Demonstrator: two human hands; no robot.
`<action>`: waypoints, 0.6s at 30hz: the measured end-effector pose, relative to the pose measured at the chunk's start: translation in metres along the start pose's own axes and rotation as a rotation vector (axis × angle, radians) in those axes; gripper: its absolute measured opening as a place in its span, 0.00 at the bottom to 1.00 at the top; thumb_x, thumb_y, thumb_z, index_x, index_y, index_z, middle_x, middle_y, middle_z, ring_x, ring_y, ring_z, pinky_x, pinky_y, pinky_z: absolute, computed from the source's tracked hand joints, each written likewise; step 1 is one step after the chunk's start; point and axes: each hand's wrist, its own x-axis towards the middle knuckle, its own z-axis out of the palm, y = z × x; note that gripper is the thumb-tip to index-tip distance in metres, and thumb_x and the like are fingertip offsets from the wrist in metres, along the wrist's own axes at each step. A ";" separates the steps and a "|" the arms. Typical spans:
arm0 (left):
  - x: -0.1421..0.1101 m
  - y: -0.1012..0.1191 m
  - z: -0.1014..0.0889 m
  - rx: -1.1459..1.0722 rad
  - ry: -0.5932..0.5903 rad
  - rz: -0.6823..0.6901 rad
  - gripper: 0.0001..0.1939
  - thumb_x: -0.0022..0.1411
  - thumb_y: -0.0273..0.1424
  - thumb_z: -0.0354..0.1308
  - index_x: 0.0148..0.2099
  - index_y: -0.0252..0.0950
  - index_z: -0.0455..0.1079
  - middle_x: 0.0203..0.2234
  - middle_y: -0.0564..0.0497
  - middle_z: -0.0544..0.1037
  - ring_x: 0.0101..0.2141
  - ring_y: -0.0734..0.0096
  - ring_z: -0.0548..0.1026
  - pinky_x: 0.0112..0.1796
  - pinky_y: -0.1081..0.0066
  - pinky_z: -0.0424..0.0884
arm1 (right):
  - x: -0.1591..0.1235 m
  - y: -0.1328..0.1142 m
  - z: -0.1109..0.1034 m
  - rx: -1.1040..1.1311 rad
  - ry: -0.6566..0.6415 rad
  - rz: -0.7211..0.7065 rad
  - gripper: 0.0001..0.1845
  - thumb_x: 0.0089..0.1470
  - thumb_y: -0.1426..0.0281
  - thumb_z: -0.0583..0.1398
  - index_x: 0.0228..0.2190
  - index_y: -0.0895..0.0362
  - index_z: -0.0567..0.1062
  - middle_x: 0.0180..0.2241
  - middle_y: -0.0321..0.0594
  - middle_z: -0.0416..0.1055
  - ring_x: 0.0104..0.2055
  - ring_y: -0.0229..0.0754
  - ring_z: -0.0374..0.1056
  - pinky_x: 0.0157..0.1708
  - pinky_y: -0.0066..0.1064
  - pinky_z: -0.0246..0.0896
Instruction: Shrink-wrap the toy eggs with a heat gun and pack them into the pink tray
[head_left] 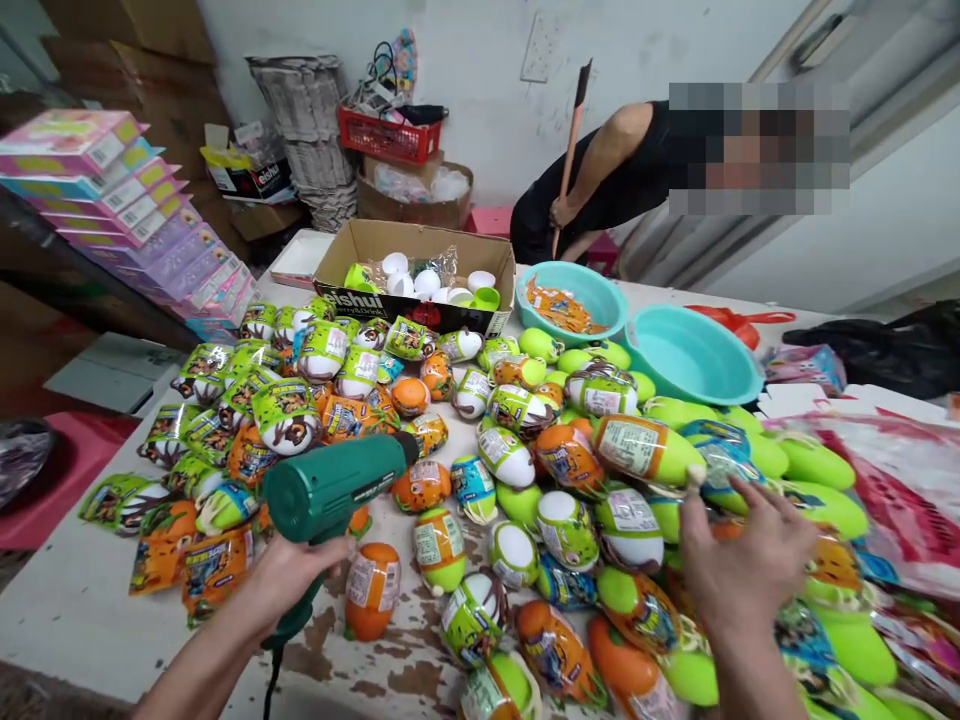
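My left hand [304, 570] is wrapped round the grip of a green heat gun [334, 485], its dark nozzle pointing right over the toy eggs. Below the nozzle stands an orange egg [373, 590] with a printed film sleeve. On the right, my right hand [746, 555] hovers with fingers spread over green eggs. Its thumb is close to the pale tip of a lime-green egg [649, 450] banded with an orange label; I cannot tell whether they touch. Beside the fingers are a blue-sleeved egg [724, 465] and plain green eggs [817, 505].
Behind the eggs stand a cardboard box [352, 250] of white and green cups, a turquoise basin [615, 290] with orange sleeves, and another turquoise basin [690, 350]. Stacked boxes [142, 210] lean at left. A co-worker [615, 160] bends over, gripping a stick. A cord hangs from the heat gun.
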 end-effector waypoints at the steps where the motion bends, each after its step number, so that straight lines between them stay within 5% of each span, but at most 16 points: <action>1: 0.002 0.000 0.004 -0.029 -0.002 -0.007 0.15 0.48 0.42 0.67 0.23 0.37 0.69 0.16 0.55 0.72 0.21 0.69 0.68 0.26 0.70 0.66 | -0.003 -0.018 0.009 0.014 0.016 -0.083 0.24 0.53 0.60 0.61 0.48 0.60 0.74 0.47 0.60 0.70 0.54 0.63 0.64 0.52 0.57 0.59; 4: 0.010 -0.003 0.009 -0.082 0.068 -0.038 0.16 0.47 0.43 0.68 0.24 0.37 0.70 0.16 0.54 0.74 0.22 0.67 0.70 0.28 0.69 0.67 | -0.014 -0.095 0.049 0.180 -0.193 -0.333 0.17 0.57 0.67 0.58 0.48 0.55 0.73 0.49 0.52 0.69 0.56 0.58 0.61 0.56 0.54 0.56; 6: 0.015 -0.006 0.007 -0.069 0.119 -0.039 0.17 0.47 0.45 0.68 0.25 0.37 0.71 0.18 0.53 0.76 0.24 0.65 0.72 0.31 0.68 0.69 | -0.020 -0.152 0.089 0.260 -0.523 -0.483 0.18 0.60 0.72 0.53 0.51 0.55 0.71 0.49 0.50 0.70 0.53 0.51 0.63 0.54 0.44 0.59; 10: 0.020 -0.013 -0.002 -0.003 0.171 0.012 0.20 0.46 0.49 0.67 0.22 0.38 0.70 0.18 0.52 0.76 0.25 0.63 0.72 0.33 0.66 0.70 | -0.020 -0.230 0.171 0.000 -0.982 -0.547 0.19 0.60 0.77 0.49 0.49 0.60 0.71 0.51 0.55 0.67 0.53 0.52 0.62 0.48 0.41 0.63; 14: 0.022 -0.018 -0.005 0.035 0.173 0.006 0.21 0.50 0.50 0.65 0.22 0.39 0.69 0.18 0.52 0.75 0.24 0.62 0.72 0.32 0.67 0.69 | -0.014 -0.250 0.212 -0.129 -1.048 -0.508 0.17 0.59 0.80 0.49 0.43 0.65 0.74 0.49 0.62 0.67 0.52 0.56 0.64 0.43 0.42 0.65; 18: 0.026 -0.019 -0.005 0.016 0.150 -0.006 0.23 0.49 0.52 0.64 0.20 0.39 0.69 0.18 0.51 0.76 0.26 0.61 0.74 0.34 0.67 0.70 | -0.001 -0.242 0.210 -0.184 -1.044 -0.468 0.17 0.57 0.82 0.49 0.44 0.69 0.73 0.45 0.65 0.69 0.47 0.55 0.69 0.39 0.39 0.66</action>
